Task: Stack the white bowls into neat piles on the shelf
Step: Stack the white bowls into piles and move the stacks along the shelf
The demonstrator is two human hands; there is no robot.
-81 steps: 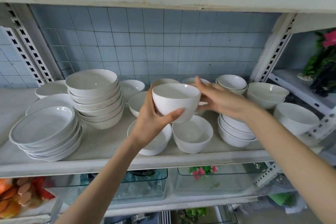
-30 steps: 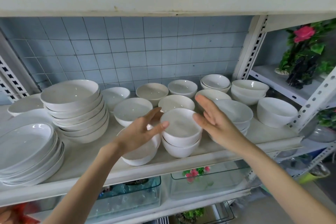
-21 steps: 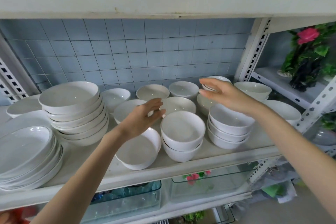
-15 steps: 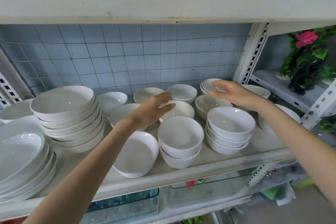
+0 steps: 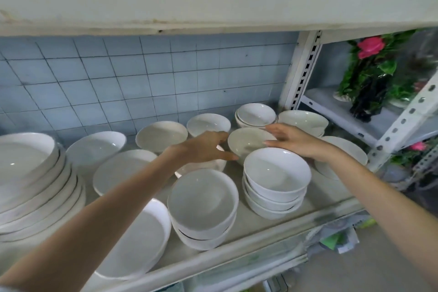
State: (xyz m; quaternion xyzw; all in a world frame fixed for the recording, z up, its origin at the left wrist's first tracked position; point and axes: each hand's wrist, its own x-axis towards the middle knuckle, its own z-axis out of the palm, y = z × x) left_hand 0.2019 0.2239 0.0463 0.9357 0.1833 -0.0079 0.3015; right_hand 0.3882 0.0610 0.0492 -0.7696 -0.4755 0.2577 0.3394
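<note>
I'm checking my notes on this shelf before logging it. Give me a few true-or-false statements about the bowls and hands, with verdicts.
1. Both the left hand and right hand reach the same bowl behind the front piles. True.
2. The front right pile holds five bowls. False: three show.
3. The wall tiles are blue. True.
4. The flower at far right is yellow. False: it is pink.
</note>
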